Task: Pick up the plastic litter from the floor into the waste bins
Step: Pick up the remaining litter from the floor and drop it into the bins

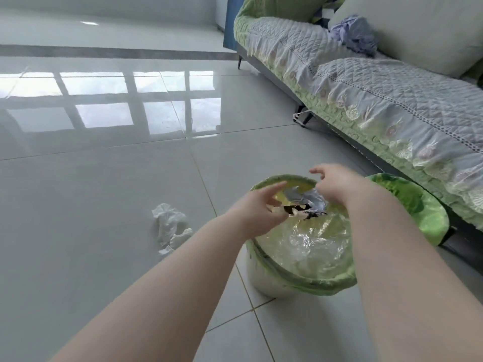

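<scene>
A white waste bin (pixel 266 278) with a green liner stands on the tiled floor, with crumpled clear plastic inside. A silver and black wrapper (pixel 305 201) lies at the bin's mouth on top of that plastic. My left hand (pixel 258 205) hovers at the wrapper's left edge with its fingers spread. My right hand (pixel 337 184) is over the wrapper's right edge, thumb out and fingers pointing down. Neither hand shows a closed grip. A crumpled whitish plastic bag (pixel 170 226) lies on the floor left of the bin.
A second bin (pixel 410 205) with a green liner sits right of the first, against the sofa (pixel 392 105). The sofa has a quilted cover and a blue cloth (pixel 352 35) on it. Glossy floor tiles stretch to the left and behind.
</scene>
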